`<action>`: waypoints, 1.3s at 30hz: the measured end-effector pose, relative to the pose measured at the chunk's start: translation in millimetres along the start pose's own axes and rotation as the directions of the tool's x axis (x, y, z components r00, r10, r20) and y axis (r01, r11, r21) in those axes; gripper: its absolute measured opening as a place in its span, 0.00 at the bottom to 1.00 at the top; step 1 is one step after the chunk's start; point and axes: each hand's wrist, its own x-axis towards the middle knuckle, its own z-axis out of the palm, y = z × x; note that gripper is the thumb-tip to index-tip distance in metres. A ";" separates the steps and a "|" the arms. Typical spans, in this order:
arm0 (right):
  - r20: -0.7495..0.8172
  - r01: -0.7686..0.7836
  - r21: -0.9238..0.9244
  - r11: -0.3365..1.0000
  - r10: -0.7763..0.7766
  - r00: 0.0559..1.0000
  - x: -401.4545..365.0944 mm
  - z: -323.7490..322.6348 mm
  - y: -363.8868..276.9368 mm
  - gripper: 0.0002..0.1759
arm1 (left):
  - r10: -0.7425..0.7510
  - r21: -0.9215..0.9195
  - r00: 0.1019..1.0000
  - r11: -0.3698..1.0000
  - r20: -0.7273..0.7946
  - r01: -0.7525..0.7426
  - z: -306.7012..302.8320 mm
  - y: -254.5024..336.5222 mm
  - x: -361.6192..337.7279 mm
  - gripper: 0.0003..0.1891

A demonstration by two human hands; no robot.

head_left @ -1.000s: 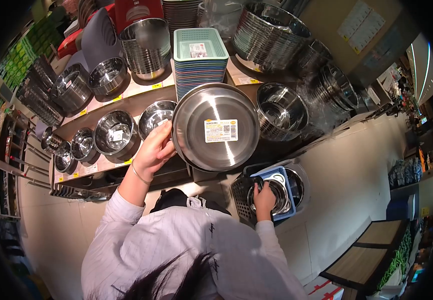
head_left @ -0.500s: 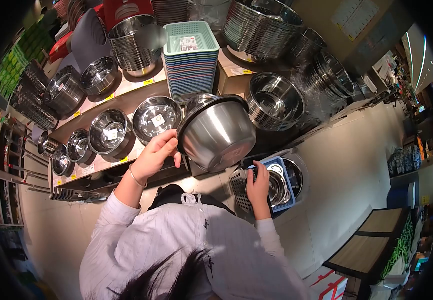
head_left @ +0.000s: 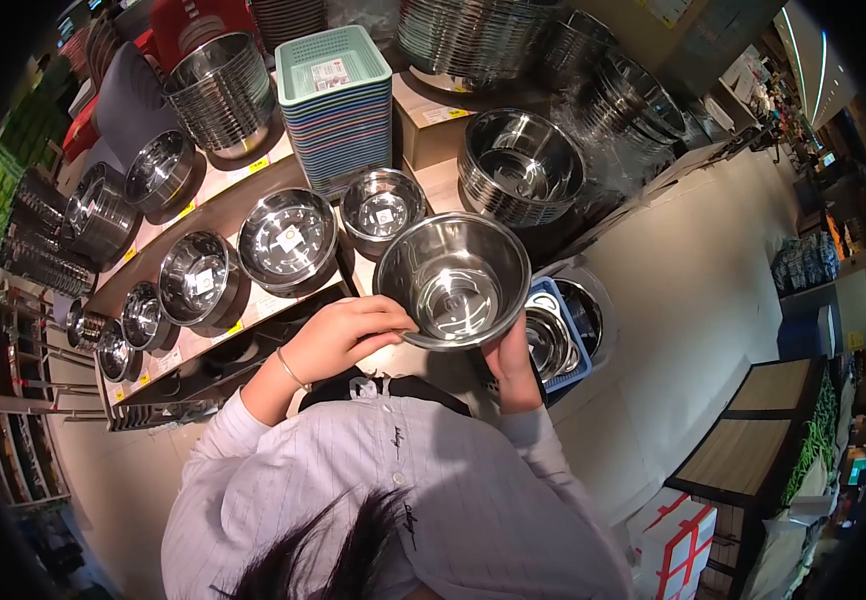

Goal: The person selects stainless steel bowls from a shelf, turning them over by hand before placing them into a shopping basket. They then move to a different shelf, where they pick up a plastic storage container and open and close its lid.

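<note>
A shiny stainless steel mixing bowl (head_left: 458,295) is held in front of my body, its open top tilted toward me. My left hand (head_left: 353,332) grips the near left part of its rim, fingers pressed over the edge. At the lower right, my right hand (head_left: 515,360) holds the bowl from the side, its fingers mostly hidden behind the steel. Just beyond the held bowl, a smaller steel bowl (head_left: 383,208) with a white label stands on the shelf. To its left sits a wider labelled steel bowl (head_left: 288,238).
Several steel bowls (head_left: 198,278) line the shelf to the left. Behind stands a tall stack of plastic baskets (head_left: 338,130). Nested steel basins (head_left: 523,165) are at the right. Below, near my right hand, a blue basket (head_left: 578,365) holds metal ware. Red-and-white boxes (head_left: 678,545) lie lower right.
The bowl has turned from showing its outside to showing its inside, and has come lower and closer. My right hand has moved from the blue basket up to the bowl.
</note>
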 end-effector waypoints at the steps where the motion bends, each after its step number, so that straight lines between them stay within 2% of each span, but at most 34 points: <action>1: 0.005 0.019 -0.002 1.000 -0.019 1.000 -3.2 -0.1 -4.3 0.29 | -0.032 -0.049 0.999 0.998 0.018 0.033 2.1 -2.1 0.2 0.13; 2: 0.010 0.038 -0.005 0.999 -0.038 0.999 -6.0 0.3 -8.3 0.27 | -0.064 -0.098 0.997 0.993 0.038 0.068 4.9 -5.1 0.7 0.12; 3: -0.053 0.038 0.013 0.999 -0.038 0.998 -5.9 -7.1 -4.9 0.26 | -0.065 -0.107 0.997 0.992 0.036 0.069 9.1 -10.1 1.2 0.11; 6: 0.024 0.251 -0.156 0.955 -0.250 0.968 -14.3 26.2 -26.7 0.30 | -0.086 -0.117 0.996 0.989 0.039 0.090 19.5 -22.8 0.2 0.14; 7: 0.114 0.246 -0.139 0.959 -0.232 0.966 -12.9 23.5 -29.0 0.31 | -0.081 -0.119 0.996 0.989 0.045 0.086 21.2 -26.4 0.3 0.14; 8: 0.106 0.249 -0.140 0.958 -0.235 0.966 -12.2 20.2 -27.0 0.31 | -0.059 -0.052 0.998 0.997 0.025 0.060 22.7 -29.7 0.0 0.15; 10: 0.257 0.355 -0.137 0.925 -0.313 0.914 -14.4 12.0 -21.4 0.31 | -0.011 0.046 1.000 0.999 -0.017 0.012 24.1 -33.7 1.0 0.17; 11: 0.246 0.341 -0.239 0.909 -0.283 0.927 -18.0 11.1 -21.8 0.32 | -0.014 0.099 1.000 0.995 -0.019 0.016 24.4 -38.4 0.5 0.17; 12: 0.265 0.411 -0.309 0.858 -0.338 0.903 -16.3 1.1 -13.8 0.30 | -0.016 0.149 1.000 0.989 -0.015 0.018 25.0 -43.3 -0.3 0.16; 16: -0.020 0.166 -0.541 0.824 -0.210 0.977 -29.1 4.9 9.6 0.32 | -0.111 0.284 0.991 0.950 -0.069 0.127 24.7 -51.9 -1.3 0.17; 17: -0.034 0.162 -0.711 0.684 -0.264 0.964 -29.9 1.5 11.4 0.23 | -0.059 0.334 0.996 0.939 -0.073 0.081 22.4 -51.5 0.9 0.17; 18: -0.078 0.170 -0.796 0.581 -0.377 0.923 -31.0 -0.2 18.0 0.14 | -0.044 0.363 0.998 0.930 -0.050 0.059 20.3 -47.9 4.5 0.17; 20: -0.221 -0.027 -0.654 0.756 -0.156 0.963 -38.2 -15.3 27.4 0.08 | 0.022 0.413 0.998 0.911 -0.055 0.003 25.2 -43.3 10.7 0.18; 21: -0.272 0.012 -0.646 0.763 -0.245 0.931 -37.6 -20.4 39.3 0.08 | 0.023 0.408 0.999 0.913 -0.044 -0.003 28.3 -40.7 14.4 0.18; 22: -0.275 -0.062 -0.688 0.723 -0.181 0.944 -40.1 -28.6 39.4 0.04 | 0.037 0.374 0.998 0.927 -0.049 -0.016 31.3 -38.0 19.8 0.19; 25: -0.339 -0.053 -0.671 0.739 -0.243 0.909 -40.4 -43.9 32.6 0.05 | 0.095 0.280 0.994 0.957 -0.051 -0.077 39.5 -29.4 37.6 0.20; 27: -0.317 0.110 -0.596 0.795 -0.359 0.878 -41.4 -46.8 15.5 0.08 | 0.131 0.157 0.990 0.980 -0.054 -0.121 43.5 -23.2 47.7 0.22; 28: -0.296 0.183 -0.574 0.798 -0.411 0.862 -41.9 -53.6 7.3 0.09 | 0.132 0.153 0.990 0.981 -0.053 -0.123 44.3 -17.4 53.8 0.22; 30: -0.422 0.173 -0.470 0.866 -0.392 0.817 -43.9 -75.7 1.7 0.10 | 0.150 0.186 0.974 0.976 -0.169 -0.118 43.3 -8.4 65.8 0.21; 32: -0.577 0.147 -0.379 0.914 -0.358 0.734 -51.8 -82.0 -11.9 0.12 | 0.134 0.201 0.975 0.975 -0.178 -0.097 43.4 -14.0 69.7 0.19; 34: -0.678 0.102 -0.376 0.921 -0.348 0.647 -59.8 -89.8 -28.9 0.14 | 0.011 0.070 0.986 0.998 -0.169 0.001 45.8 -20.5 68.3 0.17; 36: -0.680 0.119 -0.353 0.928 -0.342 0.649 -65.9 -122.8 -30.8 0.18 | 0.027 0.095 0.988 0.995 -0.150 -0.013 49.6 -27.9 61.0 0.14; 38: -0.757 -0.033 -0.422 0.906 -0.333 0.562 -67.9 -163.9 -23.0 0.21 | -0.013 0.057 0.999 0.998 -0.051 0.016 56.0 -36.9 50.5 0.13; 39: -0.758 -0.053 -0.470 0.881 -0.372 0.536 -68.2 -180.0 -16.8 0.22 | -0.028 0.028 0.999 0.999 -0.020 0.028 58.9 -41.0 46.3 0.10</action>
